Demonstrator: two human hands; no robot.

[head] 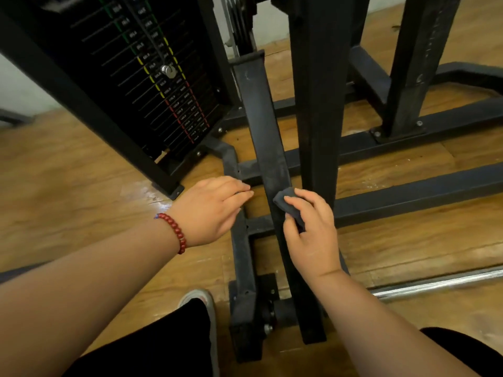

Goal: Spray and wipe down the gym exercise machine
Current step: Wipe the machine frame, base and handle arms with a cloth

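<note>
My right hand (310, 229) pinches cloth (288, 204) on sloped bar (261, 118); left hand (215, 210) flat, probably bracing on frame rail (239, 240). Cloth's bunched small, could slip out mid-stroke

Both arms reach forward, left hand (212, 210) flat with fingers straight, right hand (310, 229) pinching a cloth (279, 200)

A gym: a black weight stack (160, 85) and steel machine frame (315, 91) on wooden floor (68, 164).
</note>
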